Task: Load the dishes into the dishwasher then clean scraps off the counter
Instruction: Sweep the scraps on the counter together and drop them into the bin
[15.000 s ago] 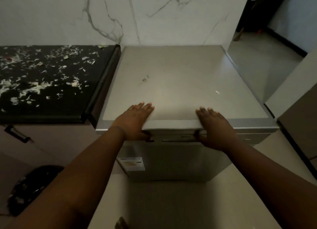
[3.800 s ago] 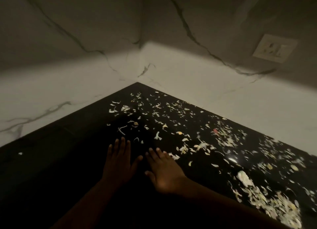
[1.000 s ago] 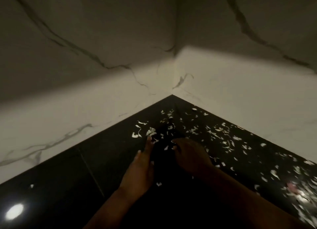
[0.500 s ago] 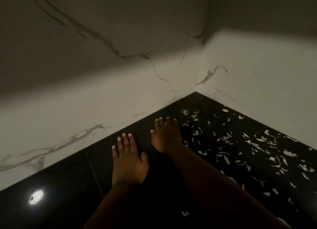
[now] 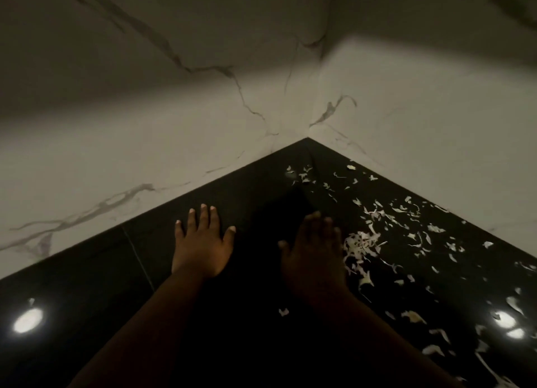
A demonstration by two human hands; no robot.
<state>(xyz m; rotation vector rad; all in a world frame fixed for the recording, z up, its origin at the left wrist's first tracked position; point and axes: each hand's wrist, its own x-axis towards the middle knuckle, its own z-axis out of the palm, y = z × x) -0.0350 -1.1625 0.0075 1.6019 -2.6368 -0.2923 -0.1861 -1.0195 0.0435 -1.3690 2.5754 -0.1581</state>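
Observation:
Both my hands lie flat, palms down, on the glossy black counter (image 5: 93,277) near its inside corner. My left hand (image 5: 202,242) has its fingers spread and touches bare counter. My right hand (image 5: 315,254) is in shadow, fingers straight, its outer edge against a small heap of pale scraps (image 5: 361,243). More white and yellowish scraps (image 5: 406,213) are scattered to the right of that hand, out to the right edge and up toward the corner. One scrap (image 5: 283,312) lies between my forearms. The dishwasher is out of view.
Two white marble walls (image 5: 145,143) with grey veins meet at the corner (image 5: 308,137) just beyond my hands. Ceiling lights reflect on the counter at the lower left (image 5: 27,320) and lower right (image 5: 505,320). A thin seam (image 5: 136,254) crosses the counter left of my left hand.
My right hand has drawn back from near the corner and to the right, with scraps bunched at its edge. My left hand has spread and stayed flat.

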